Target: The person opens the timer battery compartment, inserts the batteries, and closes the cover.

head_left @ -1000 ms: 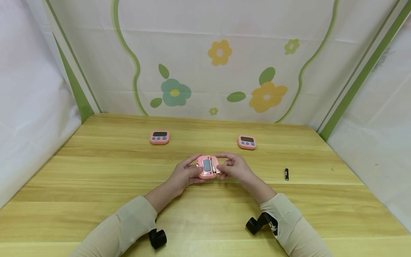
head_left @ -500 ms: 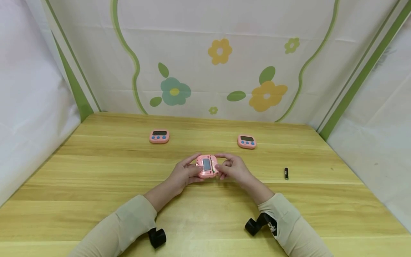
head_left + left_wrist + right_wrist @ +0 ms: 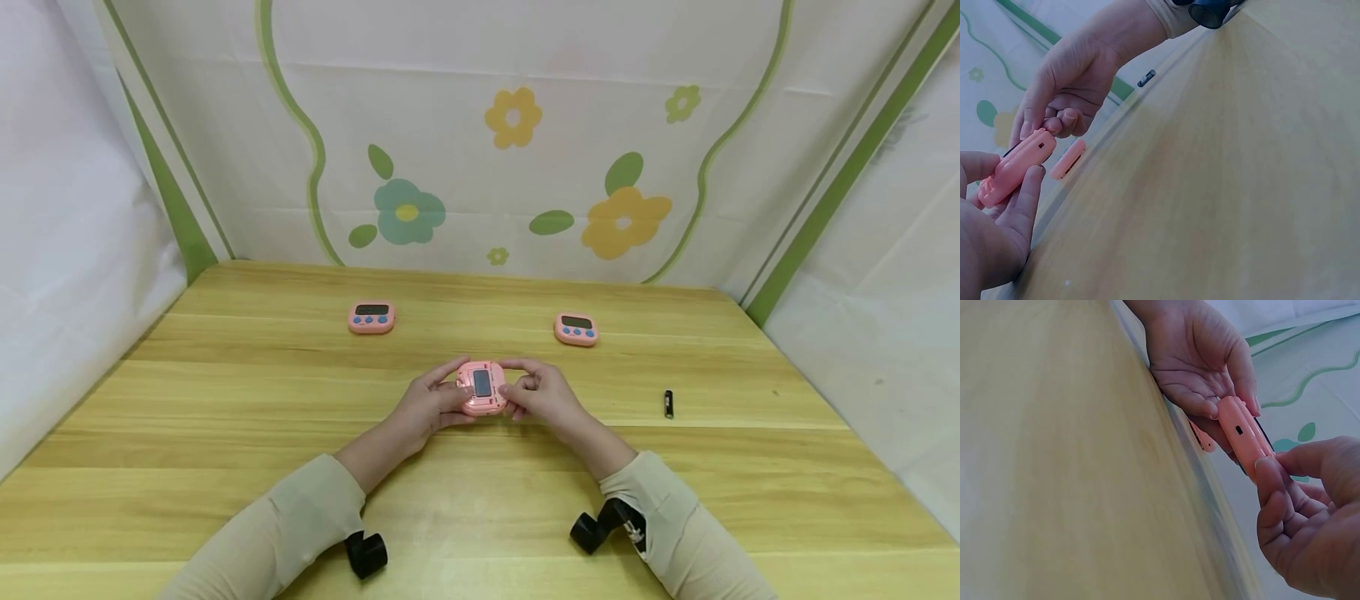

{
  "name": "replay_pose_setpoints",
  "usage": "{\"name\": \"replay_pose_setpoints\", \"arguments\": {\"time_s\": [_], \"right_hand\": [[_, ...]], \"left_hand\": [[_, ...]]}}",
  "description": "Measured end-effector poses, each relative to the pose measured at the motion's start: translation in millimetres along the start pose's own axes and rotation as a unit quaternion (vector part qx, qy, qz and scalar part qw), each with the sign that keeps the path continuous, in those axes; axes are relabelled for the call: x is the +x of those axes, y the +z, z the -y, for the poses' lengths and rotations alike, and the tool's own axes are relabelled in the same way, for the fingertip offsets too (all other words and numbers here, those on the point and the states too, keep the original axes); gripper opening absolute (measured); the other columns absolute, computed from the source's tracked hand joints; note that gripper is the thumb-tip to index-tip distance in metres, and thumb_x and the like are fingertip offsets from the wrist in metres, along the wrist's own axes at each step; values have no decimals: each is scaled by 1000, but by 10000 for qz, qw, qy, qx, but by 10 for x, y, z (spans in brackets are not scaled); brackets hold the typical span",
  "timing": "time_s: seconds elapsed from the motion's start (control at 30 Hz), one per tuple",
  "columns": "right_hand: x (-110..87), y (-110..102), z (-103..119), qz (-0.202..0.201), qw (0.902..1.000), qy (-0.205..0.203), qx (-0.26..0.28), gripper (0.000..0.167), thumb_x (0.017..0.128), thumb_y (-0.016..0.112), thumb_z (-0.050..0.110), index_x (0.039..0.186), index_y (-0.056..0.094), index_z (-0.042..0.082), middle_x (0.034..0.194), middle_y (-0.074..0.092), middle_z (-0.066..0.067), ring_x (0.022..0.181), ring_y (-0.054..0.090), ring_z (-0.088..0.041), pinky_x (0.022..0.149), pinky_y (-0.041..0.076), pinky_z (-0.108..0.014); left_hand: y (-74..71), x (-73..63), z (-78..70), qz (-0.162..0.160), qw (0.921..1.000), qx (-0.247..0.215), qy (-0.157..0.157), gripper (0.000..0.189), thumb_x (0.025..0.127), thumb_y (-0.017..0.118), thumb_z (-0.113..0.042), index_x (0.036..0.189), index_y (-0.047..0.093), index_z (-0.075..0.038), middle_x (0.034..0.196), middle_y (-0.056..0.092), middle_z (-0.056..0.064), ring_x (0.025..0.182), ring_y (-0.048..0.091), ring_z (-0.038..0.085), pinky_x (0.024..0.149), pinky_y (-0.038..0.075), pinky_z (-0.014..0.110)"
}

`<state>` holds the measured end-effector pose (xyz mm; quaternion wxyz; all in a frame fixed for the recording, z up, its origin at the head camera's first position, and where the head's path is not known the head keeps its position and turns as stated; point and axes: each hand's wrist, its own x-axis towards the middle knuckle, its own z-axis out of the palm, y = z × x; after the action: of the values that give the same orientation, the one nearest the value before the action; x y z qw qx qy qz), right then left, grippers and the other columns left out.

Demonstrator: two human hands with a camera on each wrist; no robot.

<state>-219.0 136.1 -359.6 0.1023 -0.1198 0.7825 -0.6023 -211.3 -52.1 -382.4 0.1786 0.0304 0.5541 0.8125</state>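
Observation:
A pink digital timer [image 3: 487, 404] is held back side up in front of me, with a grey rectangular panel on its back. My left hand [image 3: 427, 408] grips its left side, thumb over the back and fingers round the edge. At the right side, my right hand [image 3: 547, 395] pinches the timer, its thumb on the battery cover and its index finger at the far corner. The cover lies about flush with the back, and no battery shows inside. Both wrist views show the pink casing [image 3: 1240, 431] edge-on, raised over the table, with a small dark slot in its side.
Two more pink timers with blue buttons lie face up farther back, one timer [image 3: 371, 318] on the left and another timer [image 3: 576, 330] on the right. A black battery [image 3: 668, 404] lies right of my right hand. A flowered white cloth [image 3: 465, 142] hangs behind the wooden table.
The battery cover, earlier tilted open with a battery showing under it, has come down over the compartment under my right thumb. My right hand has moved slightly left; my left hand keeps its grip.

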Motion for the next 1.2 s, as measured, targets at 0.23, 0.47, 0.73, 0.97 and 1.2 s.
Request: {"name": "replay_pose_setpoints", "arguments": {"time_s": [0.23, 0.47, 0.73, 0.97, 1.2], "right_hand": [[6, -27, -14, 145, 9992, 202, 327, 41, 81, 58, 2, 121, 47, 1, 62, 55, -12, 49, 51, -14, 47, 46, -24], [-2, -101, -19, 683, 9936, 447, 777, 50, 81, 57, 3, 128, 41, 6, 88, 52, -15, 69, 54, -20, 61, 49, -32], [-7, -139, -26, 1551, 9760, 396, 1474, 56, 83, 51, -3, 134, 31, 8, 93, 49, -17, 76, 53, -20, 69, 49, -33], [-10, -151, -32, 1717, 9714, 387, 1596, 57, 82, 53, -4, 134, 32, 6, 90, 50, -16, 75, 53, -19, 64, 50, -29], [-18, -156, -41, 1747, 9701, 377, 1641, 57, 81, 54, -4, 133, 32, 4, 88, 52, -14, 74, 54, -19, 64, 50, -30]], "left_hand": [[4, 4, -5, 3, 10000, 50, -26, 56, 81, 54, 4, 132, 37, -12, 93, 55, 17, 69, 59, 21, 68, 50, 36], [21, -19, -20, 192, 9997, 156, 22, 56, 81, 55, 2, 132, 36, -10, 88, 56, 14, 66, 58, 19, 67, 51, 36], [-5, -22, -8, 426, 9985, 351, 61, 54, 81, 55, -1, 131, 37, -9, 88, 55, 14, 66, 57, 18, 66, 51, 34], [-13, -32, -18, 629, 9970, 454, 1, 52, 82, 54, -3, 131, 38, -11, 98, 54, 16, 72, 57, 20, 67, 50, 34], [-5, -47, -41, 743, 9962, 444, -20, 53, 83, 53, -1, 132, 36, -8, 99, 54, 18, 72, 57, 20, 65, 50, 32]]}}
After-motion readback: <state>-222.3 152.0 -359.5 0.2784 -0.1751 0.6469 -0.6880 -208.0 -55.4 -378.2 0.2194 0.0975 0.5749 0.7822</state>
